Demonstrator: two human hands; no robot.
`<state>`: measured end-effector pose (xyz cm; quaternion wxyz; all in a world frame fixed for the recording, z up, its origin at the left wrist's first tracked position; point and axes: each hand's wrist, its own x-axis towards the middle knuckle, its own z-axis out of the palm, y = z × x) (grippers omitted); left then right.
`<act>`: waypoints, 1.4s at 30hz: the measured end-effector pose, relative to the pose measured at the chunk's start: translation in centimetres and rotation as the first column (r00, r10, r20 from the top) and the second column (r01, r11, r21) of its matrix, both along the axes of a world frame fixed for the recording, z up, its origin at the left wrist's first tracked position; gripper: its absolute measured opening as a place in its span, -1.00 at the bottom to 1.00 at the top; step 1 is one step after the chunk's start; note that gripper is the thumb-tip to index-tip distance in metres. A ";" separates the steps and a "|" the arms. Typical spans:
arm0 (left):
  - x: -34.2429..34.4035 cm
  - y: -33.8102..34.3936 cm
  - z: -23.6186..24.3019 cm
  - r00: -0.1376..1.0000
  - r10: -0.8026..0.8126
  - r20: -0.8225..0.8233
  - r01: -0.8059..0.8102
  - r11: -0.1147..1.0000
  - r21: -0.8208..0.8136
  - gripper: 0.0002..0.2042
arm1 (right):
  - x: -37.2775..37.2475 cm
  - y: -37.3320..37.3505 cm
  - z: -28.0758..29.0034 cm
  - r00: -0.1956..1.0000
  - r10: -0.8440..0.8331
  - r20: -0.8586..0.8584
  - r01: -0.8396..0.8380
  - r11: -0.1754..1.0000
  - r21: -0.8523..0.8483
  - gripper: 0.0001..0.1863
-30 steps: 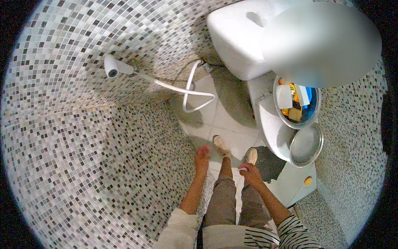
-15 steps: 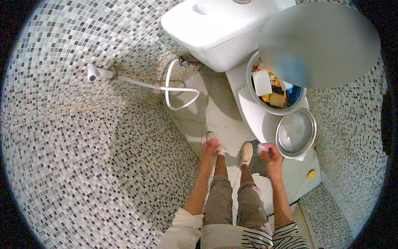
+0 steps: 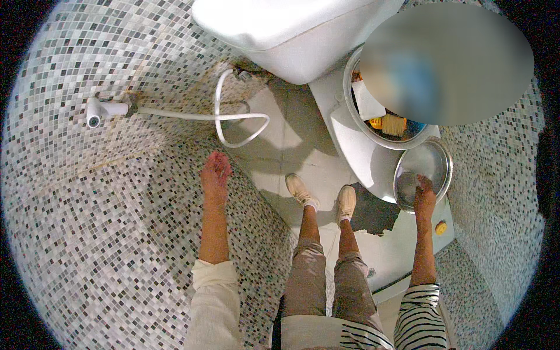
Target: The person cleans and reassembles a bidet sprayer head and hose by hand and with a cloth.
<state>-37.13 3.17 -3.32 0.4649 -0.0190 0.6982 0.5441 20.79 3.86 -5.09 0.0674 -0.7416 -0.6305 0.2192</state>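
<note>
My right hand (image 3: pixel 426 195) reaches over the near rim of a round metal bowl (image 3: pixel 448 169). Its fingers are bent together above the bowl's inside, and whatever they hold is hidden. Inside the bowl lies a dark grey patch, which could be shadow or water. Out to the left, my left hand (image 3: pixel 216 170) hangs in front of the tiled wall, reddish, its fingers apart with nothing visible in them.
A larger metal tub (image 3: pixel 348 99) of mixed items, including a brush (image 3: pixel 394 125), stands on a white ledge (image 3: pixel 361 154). Around are a white toilet tank (image 3: pixel 291 44), a bidet sprayer (image 3: pixel 108 109) with looped hose (image 3: pixel 256 133), and a yellow round thing (image 3: pixel 441 227).
My left hand has swung left and away from my feet. My right hand has moved right to the bowl; the small white thing in its fingers no longer shows. The view has shifted slightly.
</note>
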 end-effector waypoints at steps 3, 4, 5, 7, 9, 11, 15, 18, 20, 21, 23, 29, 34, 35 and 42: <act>-0.3 0.6 -0.1 0.999 -0.037 0.006 0.036 0.999 0.032 -0.67 | -1.0 0.3 0.5 0.998 -0.013 0.063 0.007 0.996 0.092 -0.60; -0.4 0.8 -0.2 0.999 -0.042 0.010 0.042 0.998 0.052 -0.67 | -1.2 0.5 0.6 0.997 -0.029 0.075 0.028 0.999 0.022 -0.60; -0.4 0.9 -0.4 0.999 -0.041 0.016 0.040 0.998 0.051 -0.68 | -1.2 0.7 0.7 0.995 -0.045 0.090 0.050 0.998 -0.048 -0.61; -0.7 0.9 -0.5 0.999 -0.035 0.020 0.034 0.998 0.043 -0.69 | -2.7 1.7 2.7 0.842 -0.442 -0.309 0.406 0.897 -0.176 -0.61; -0.3 1.0 -0.8 0.999 -0.029 0.039 0.029 1.000 -0.002 -0.70 | -2.8 2.0 3.7 0.643 -0.595 -0.482 0.534 0.800 -0.275 -0.60; -0.6 1.0 -1.4 0.998 -0.036 0.061 0.037 0.999 -0.019 -0.71 | -2.0 2.5 4.1 0.624 -0.567 -0.538 0.525 0.814 -0.250 -0.58; -2.4 -1.0 -3.8 0.993 -0.042 0.109 0.039 0.999 0.029 -0.72 | -3.0 3.5 5.4 0.914 -0.341 -0.220 0.342 0.939 -0.036 -0.60; -0.7 -1.1 -4.3 0.983 -0.017 0.180 0.009 0.999 0.049 -0.71 | -0.9 2.8 3.8 0.915 -0.337 -0.221 0.349 0.937 0.016 -0.64; -0.3 -1.3 -4.1 0.983 -0.015 0.182 0.005 0.999 0.051 -0.71 | -1.5 2.9 3.7 0.789 -0.474 -0.391 0.486 0.871 -0.074 -0.66; -0.3 -1.3 -4.0 0.985 -0.029 0.171 0.019 0.998 0.056 -0.70 | -1.7 2.9 3.7 0.798 -0.497 -0.341 0.503 0.861 -0.078 -0.68; 0.3 -1.1 -3.7 0.986 -0.018 0.165 0.015 1.000 0.023 -0.69 | -2.7 3.2 4.6 0.809 -0.541 -0.231 0.538 0.839 -0.079 -0.71; 0.0 -2.1 -4.5 0.986 -0.054 0.159 0.050 0.998 0.029 -0.65 | -2.9 2.4 4.3 0.932 -0.362 -0.014 0.357 0.914 0.193 -0.75; 0.2 -2.9 -5.2 0.981 -0.045 0.191 0.041 0.999 0.028 -0.61 | -4.1 2.5 4.8 0.538 -0.571 -0.620 0.635 0.759 -0.147 -0.75; 0.1 -3.0 -5.2 0.979 -0.049 0.197 0.042 0.998 0.036 -0.61 | -3.9 2.5 4.6 0.442 -0.549 -0.709 0.649 0.742 -0.170 -0.75; 0.7 -2.5 -4.2 0.973 -0.008 0.230 0.007 1.000 0.004 -0.60 | -3.8 3.1 5.9 0.604 -0.518 -0.606 0.523 0.831 -0.189 -0.80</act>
